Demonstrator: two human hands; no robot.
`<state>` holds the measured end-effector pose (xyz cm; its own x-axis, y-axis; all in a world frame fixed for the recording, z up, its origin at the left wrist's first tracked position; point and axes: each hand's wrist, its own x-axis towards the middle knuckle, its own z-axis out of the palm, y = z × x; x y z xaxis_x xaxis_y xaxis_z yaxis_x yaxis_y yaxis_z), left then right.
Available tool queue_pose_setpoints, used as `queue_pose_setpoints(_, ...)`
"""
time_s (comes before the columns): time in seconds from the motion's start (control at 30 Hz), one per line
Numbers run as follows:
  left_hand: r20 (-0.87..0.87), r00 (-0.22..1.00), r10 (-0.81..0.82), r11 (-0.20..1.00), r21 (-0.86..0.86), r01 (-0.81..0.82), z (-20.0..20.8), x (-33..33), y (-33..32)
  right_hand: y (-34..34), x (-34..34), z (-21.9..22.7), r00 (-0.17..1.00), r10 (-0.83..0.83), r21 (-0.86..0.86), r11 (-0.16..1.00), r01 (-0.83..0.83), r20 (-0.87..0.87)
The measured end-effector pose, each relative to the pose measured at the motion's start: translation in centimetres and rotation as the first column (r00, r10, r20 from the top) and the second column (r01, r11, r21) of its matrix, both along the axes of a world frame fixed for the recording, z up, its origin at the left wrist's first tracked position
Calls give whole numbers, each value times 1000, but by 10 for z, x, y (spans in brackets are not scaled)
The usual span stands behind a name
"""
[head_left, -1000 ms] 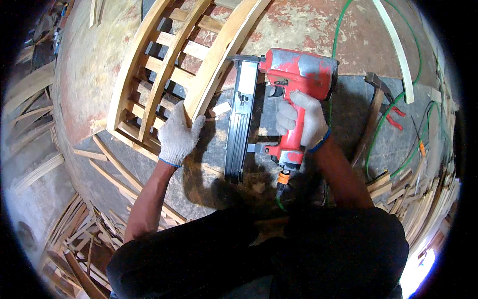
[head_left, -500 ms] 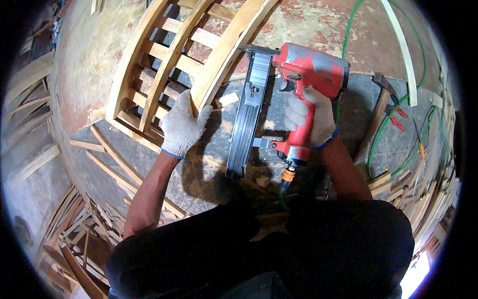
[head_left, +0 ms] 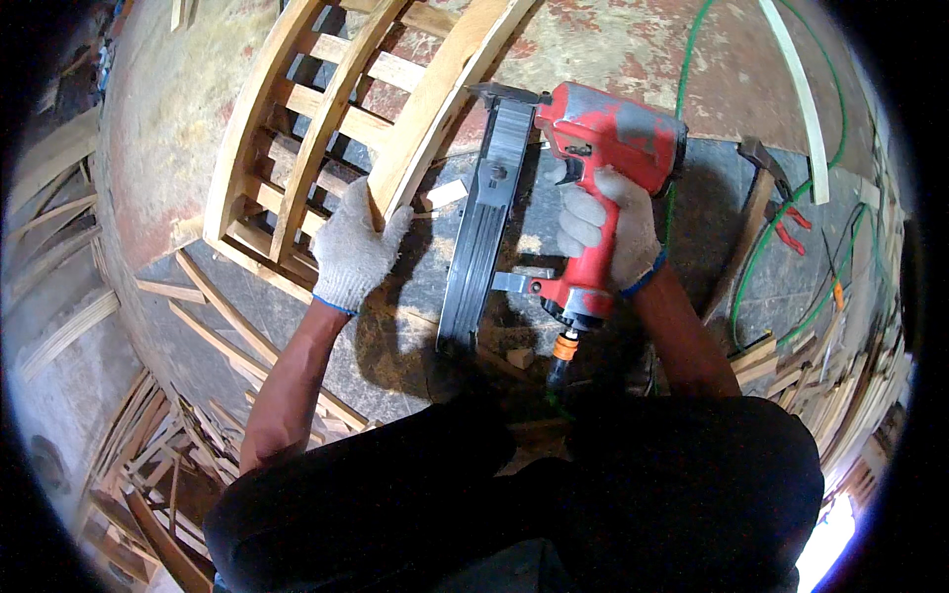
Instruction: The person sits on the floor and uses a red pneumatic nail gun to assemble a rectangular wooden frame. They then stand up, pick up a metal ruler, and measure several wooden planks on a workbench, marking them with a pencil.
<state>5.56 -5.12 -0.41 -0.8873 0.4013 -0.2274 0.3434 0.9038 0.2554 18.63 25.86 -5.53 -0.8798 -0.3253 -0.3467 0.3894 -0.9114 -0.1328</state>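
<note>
My right hand [head_left: 611,225], in a white knit glove, wraps round the red grip of a pneumatic nail gun [head_left: 621,128]. The index finger lies close to the trigger. The gun's long dark magazine [head_left: 481,237] slants down toward my knees, and its nose points left, beside the edge of a slatted wooden frame [head_left: 420,128]. My left hand [head_left: 356,247], gloved too, is closed on the near end of the frame's right-hand rail, thumb on the right side. Curved rails and several cross slats make up the frame. An orange hose coupling [head_left: 564,346] sits under the gun's grip.
To the right lie a hammer [head_left: 756,188], red-handled pliers [head_left: 788,232] and a looping green air hose [head_left: 743,287]. Loose wood strips [head_left: 232,311] lie at the left, with a scrap pile [head_left: 163,465] below. More strips [head_left: 840,395] are stacked at right. A small offcut [head_left: 445,194] is near the frame.
The frame and my left hand have shifted slightly left. The nail gun has moved a little left too, its magazine's lower end swinging toward the left. Both grips stay the same.
</note>
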Motion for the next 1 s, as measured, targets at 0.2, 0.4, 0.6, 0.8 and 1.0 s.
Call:
queue_pose_setpoints(0.2,83,996,23,998,-60,-18,8,-5,7,-5,-5,29,981,-43,186,983,8,190)
queue_pose_setpoints(0.4,45,998,36,999,19,-37,12,-11,61,-1,14,23,996,-10,66,998,4,92)
queue_pose_setpoints(0.6,55,998,-7,999,39,5,28,2,55,-11,21,28,980,35,75,996,-50,194)
queue_pose_setpoints(0.8,1,1000,-27,994,-107,27,12,32,11,-11,26,24,974,113,63,990,-128,196)
queue_pose_setpoints(1.0,-37,999,-16,997,-77,13,3,35,3,-11,25,21,971,128,28,990,-136,201)
